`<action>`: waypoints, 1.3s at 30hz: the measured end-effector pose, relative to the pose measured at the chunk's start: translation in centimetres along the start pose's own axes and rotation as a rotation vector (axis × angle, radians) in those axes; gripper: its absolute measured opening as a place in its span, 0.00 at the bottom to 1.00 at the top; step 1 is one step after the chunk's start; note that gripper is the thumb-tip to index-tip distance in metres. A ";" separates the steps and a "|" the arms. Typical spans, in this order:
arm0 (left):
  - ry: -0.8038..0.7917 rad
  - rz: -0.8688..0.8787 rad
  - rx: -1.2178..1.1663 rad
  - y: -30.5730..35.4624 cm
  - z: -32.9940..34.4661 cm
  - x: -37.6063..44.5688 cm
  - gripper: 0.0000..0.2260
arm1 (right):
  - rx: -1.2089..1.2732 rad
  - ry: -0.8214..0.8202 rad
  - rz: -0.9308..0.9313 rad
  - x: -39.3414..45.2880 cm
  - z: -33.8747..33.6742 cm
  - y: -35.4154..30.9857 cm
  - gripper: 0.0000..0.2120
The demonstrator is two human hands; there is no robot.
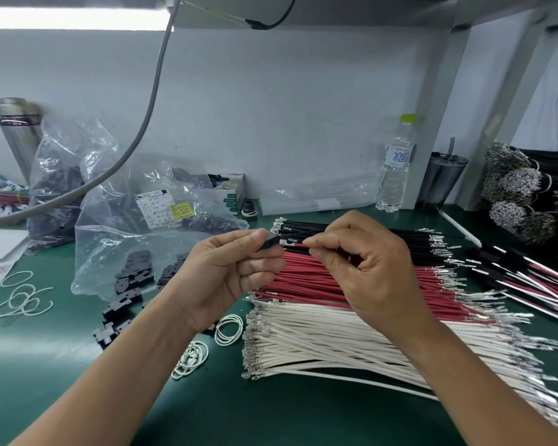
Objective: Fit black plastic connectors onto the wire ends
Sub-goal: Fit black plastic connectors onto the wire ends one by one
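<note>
Above the green desk (271, 413), the left hand (219, 278) pinches a black connector (270, 242), its open end facing right. The right hand (364, 265) pinches a red wire (298, 245) lying left-right, metal terminal (286, 242) pointing left, just beside the connector.

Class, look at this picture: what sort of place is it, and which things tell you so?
Probably a wire-harness assembly bench in a factory: sorted stacks of red wires and white wires with metal terminals, and labelled bags of black connectors.

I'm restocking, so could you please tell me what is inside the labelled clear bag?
The bag holds black connectors, piled low with some spilling out at its mouth. The label and creased plastic hide the rest.
</note>
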State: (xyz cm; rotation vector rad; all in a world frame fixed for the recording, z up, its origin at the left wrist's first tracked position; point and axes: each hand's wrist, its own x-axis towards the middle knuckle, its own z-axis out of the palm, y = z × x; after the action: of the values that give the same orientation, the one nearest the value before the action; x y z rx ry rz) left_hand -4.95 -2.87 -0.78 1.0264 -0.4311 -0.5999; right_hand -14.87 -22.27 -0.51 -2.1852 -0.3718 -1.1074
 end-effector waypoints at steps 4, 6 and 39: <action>-0.001 0.011 -0.007 0.1 -0.1 -0.1 0.10 | 0.033 0.008 -0.044 0.1 -0.1 -0.5 0.05; -0.004 0.013 -0.007 0.2 -0.1 -0.1 0.10 | 0.032 0.004 -0.053 0.1 -0.1 -0.6 0.04; 0.087 -0.098 0.143 -0.3 0.6 -0.1 0.14 | -0.393 -0.101 -0.168 -0.3 0.3 0.3 0.04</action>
State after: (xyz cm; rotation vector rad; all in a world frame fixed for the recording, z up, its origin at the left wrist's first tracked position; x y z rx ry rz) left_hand -5.40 -3.28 -0.76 1.2114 -0.3519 -0.6161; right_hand -14.68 -22.28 -0.96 -2.6008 -0.4169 -1.2480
